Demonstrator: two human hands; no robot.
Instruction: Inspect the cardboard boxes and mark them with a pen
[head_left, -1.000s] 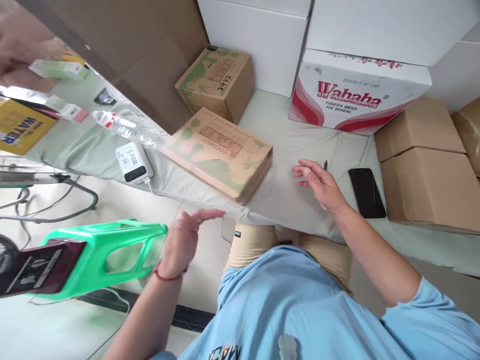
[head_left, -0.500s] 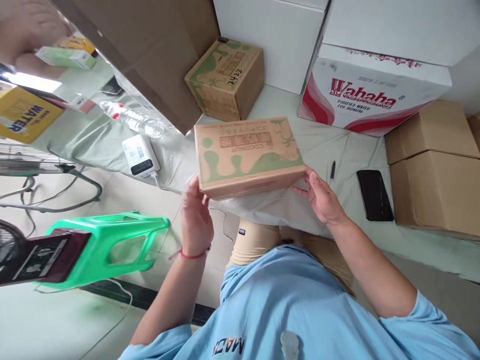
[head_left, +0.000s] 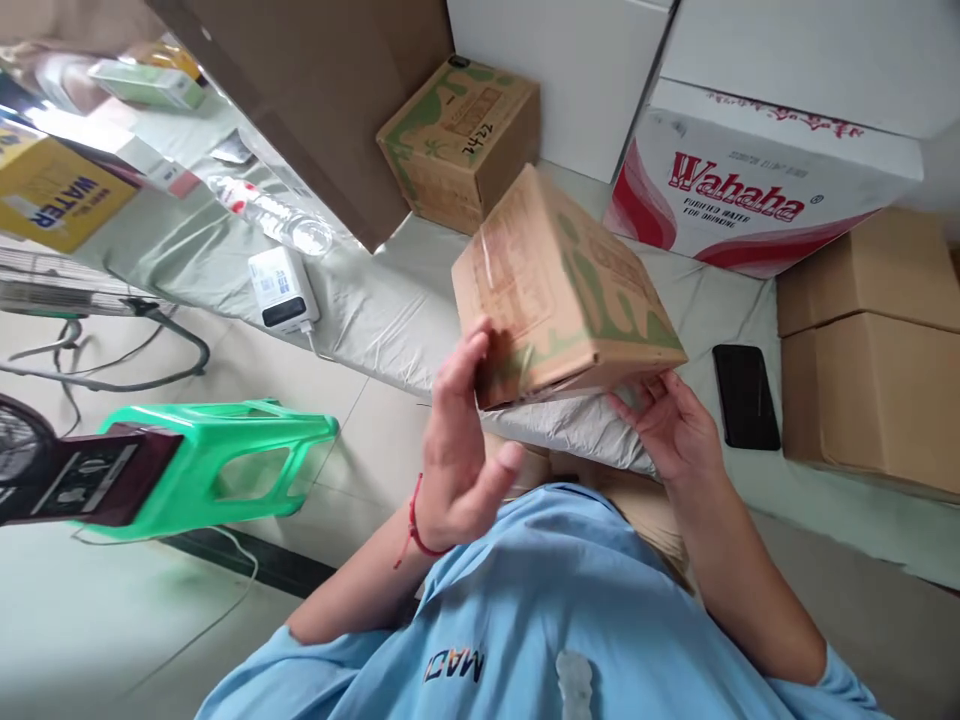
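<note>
A brown cardboard box (head_left: 525,280) with green print is turned at an angle above the front of the cloth-covered table (head_left: 405,330). My left hand (head_left: 465,440) lies with its fingers against the box's left end, the thumb standing apart. A red cord circles that wrist. Under the box's near right corner, the fingers of my right hand (head_left: 679,430) bear against the lower edge, partly hidden by it. Between them, both hands hold the box. Whether its far lower edge touches the table I cannot tell.
Behind stands a similar box (head_left: 457,140) marked 2422. A white Wahaha carton (head_left: 735,190), brown cartons (head_left: 862,380) and a black phone (head_left: 746,397) are to the right. Leftward are a power bank (head_left: 277,285), a plastic bottle (head_left: 277,215) and a green stool (head_left: 217,460).
The box has swung round and tilted, so its taped end now faces my left hand. My left hand has moved right and my right hand slightly right and down. The pen is now hidden.
</note>
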